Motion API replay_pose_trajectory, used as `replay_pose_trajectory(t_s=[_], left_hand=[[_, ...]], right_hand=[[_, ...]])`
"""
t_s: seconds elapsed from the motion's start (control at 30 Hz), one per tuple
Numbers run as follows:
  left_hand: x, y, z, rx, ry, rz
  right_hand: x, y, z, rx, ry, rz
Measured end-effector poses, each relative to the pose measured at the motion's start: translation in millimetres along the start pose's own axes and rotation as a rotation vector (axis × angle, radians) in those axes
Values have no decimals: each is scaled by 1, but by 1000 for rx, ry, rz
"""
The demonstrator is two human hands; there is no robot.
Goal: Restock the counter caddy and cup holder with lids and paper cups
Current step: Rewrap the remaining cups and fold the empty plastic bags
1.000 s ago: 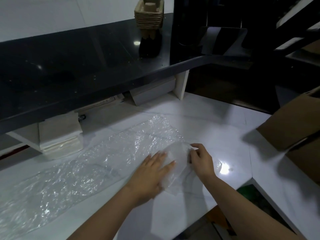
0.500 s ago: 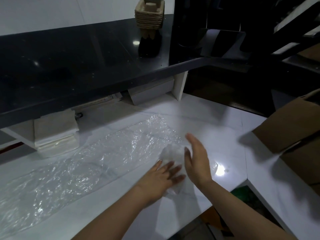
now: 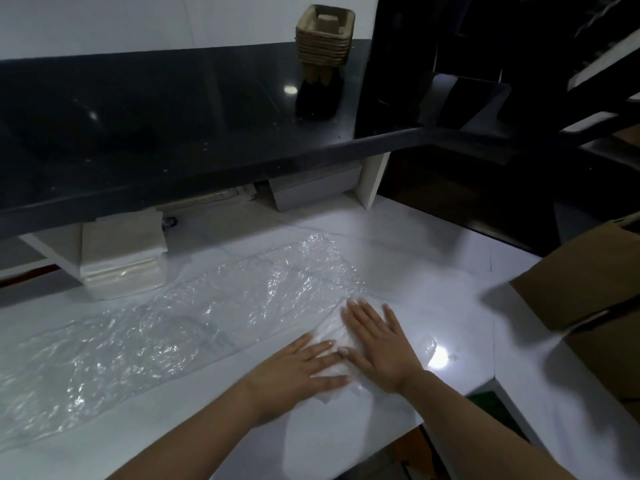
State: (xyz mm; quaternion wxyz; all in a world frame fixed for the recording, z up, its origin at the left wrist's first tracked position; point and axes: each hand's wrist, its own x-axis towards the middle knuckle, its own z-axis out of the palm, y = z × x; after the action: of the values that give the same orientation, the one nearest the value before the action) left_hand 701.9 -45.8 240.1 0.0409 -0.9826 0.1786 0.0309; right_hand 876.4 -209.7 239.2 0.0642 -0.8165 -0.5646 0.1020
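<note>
Two hands lie flat on the folded end of a long clear plastic bag (image 3: 194, 320) that stretches across the white counter (image 3: 433, 271). The left hand (image 3: 294, 370) presses palm down with straight fingers on the near side of the fold, and the right hand (image 3: 379, 344) presses beside it with its fingers spread and straight, the two hands touching or nearly so at the fingertips; neither hand grips anything. From the fold, the bag runs away to the left of the hands, crinkled and flat on the counter. Beyond the bag, under a dark shelf (image 3: 173, 133), sits a wrapped stack of pale napkins (image 3: 121, 261). On the dark shelf, well beyond the hands, stands a stack of brown pulp cup trays (image 3: 325, 32). To the right of the hands, a brown cardboard box (image 3: 588, 282) rests at the counter's edge. No lids or paper cups can be made out on the counter.
</note>
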Motion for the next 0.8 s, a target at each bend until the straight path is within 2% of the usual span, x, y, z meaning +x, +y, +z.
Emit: replay_pose_trajectory(t_s=[0.13, 0.27, 0.33, 0.43, 0.57, 0.7, 0.8], left_hand=[[-12, -6, 2, -16, 55, -40], [-23, -2, 3, -250, 214, -293], [-18, -1, -2, -334, 240, -427], [11, 3, -11, -372, 251, -541], [54, 16, -13, -384, 39, -739], [72, 27, -1, -335, -89, -709], [87, 28, -2, -332, -62, -685]], right_hand=[[2, 1, 0, -45, 7, 0], [-10, 4, 8, -19, 46, 200], [-16, 6, 9, -19, 71, 247], [-18, 8, 5, -17, 60, 273], [-19, 16, 3, -63, 17, 284], [-24, 41, -9, -84, -3, 302], [-31, 63, -17, -88, -9, 322]])
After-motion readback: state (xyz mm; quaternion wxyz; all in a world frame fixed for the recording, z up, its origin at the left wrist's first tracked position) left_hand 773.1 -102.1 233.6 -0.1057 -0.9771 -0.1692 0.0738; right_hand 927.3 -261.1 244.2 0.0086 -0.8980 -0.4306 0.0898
